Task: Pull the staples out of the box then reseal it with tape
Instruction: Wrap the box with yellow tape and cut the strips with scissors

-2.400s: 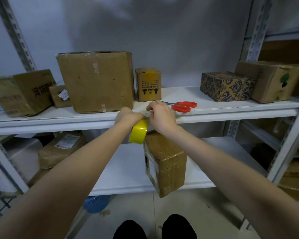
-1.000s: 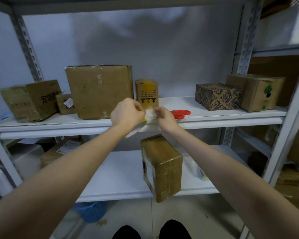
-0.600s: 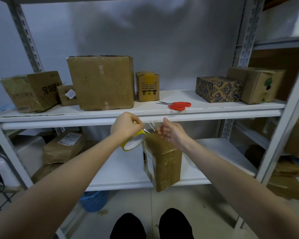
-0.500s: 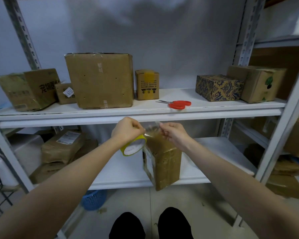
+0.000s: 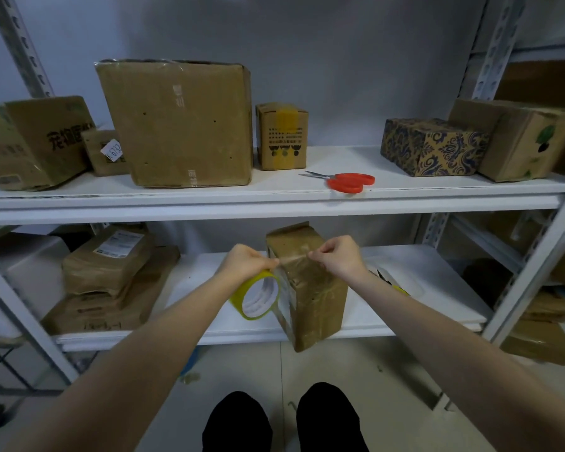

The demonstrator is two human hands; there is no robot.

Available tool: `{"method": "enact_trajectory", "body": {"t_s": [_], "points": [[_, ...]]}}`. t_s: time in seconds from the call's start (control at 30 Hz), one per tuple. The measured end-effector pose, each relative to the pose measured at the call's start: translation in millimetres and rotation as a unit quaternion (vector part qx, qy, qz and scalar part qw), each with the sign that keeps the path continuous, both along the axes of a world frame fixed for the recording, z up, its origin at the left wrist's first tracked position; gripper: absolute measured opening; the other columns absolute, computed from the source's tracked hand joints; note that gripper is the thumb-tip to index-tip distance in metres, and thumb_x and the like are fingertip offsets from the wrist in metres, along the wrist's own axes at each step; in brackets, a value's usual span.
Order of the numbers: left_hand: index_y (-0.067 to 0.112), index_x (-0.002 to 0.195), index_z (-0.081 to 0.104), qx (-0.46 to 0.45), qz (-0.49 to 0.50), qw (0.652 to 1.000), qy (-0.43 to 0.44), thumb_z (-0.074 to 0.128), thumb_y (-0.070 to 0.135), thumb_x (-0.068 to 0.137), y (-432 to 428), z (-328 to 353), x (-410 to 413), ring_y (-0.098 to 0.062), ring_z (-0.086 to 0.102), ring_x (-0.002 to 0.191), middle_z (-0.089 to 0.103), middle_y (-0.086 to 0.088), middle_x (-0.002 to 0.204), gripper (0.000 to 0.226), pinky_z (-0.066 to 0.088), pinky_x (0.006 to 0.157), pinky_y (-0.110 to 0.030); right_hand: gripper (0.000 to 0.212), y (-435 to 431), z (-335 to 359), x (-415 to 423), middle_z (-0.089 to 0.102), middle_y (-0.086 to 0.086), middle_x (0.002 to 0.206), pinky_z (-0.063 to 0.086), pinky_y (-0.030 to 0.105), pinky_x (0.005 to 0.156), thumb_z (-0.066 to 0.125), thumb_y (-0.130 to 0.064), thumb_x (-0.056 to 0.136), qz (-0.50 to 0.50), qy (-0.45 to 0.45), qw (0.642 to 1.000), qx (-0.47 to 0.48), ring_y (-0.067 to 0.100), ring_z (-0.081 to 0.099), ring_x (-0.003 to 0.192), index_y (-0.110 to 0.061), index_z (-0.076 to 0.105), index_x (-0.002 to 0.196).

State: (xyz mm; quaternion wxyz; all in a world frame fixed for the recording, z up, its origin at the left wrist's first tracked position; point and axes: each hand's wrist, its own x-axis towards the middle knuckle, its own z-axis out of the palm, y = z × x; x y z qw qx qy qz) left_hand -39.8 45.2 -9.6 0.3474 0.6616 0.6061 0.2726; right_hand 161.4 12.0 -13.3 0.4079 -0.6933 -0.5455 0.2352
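A tall brown cardboard box [image 5: 310,295] stands upright at the front edge of the lower shelf [image 5: 209,334], wrapped in shiny clear tape. My left hand [image 5: 247,261] grips a roll of tape with a yellow rim [image 5: 256,296] just left of the box top. My right hand [image 5: 338,257] pinches the free end of the clear tape. The strip is stretched between both hands across the box's upper front corner. Staples cannot be made out.
Red-handled scissors [image 5: 346,181] lie on the upper shelf [image 5: 274,200], between a small taped box [image 5: 282,137] and a patterned box [image 5: 433,146]. A large carton [image 5: 177,122] stands left. Flat parcels [image 5: 108,272] are stacked lower left. Steel uprights flank both sides.
Both hands came down from the upper shelf edge to the box top. The strip of tape between them has been drawn out longer.
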Motion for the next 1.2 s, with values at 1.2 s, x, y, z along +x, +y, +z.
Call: {"method": "enact_trajectory", "body": {"t_s": [1.2], "points": [[0.008,0.076,0.074,-0.089,0.016,0.991,0.096,0.076,0.062,0.062,40,-34,16,-0.020,0.059,0.074,0.062,-0.006,0.074,0.055,0.046,0.068,-0.032,0.028,1,-26,-9,0.061,0.002,0.109,0.045,0.036,0.081,0.048,-0.024,0.094,0.096,-0.375,0.917,0.092,0.026,0.058,0.104,-0.018,0.064,0.115]]}}
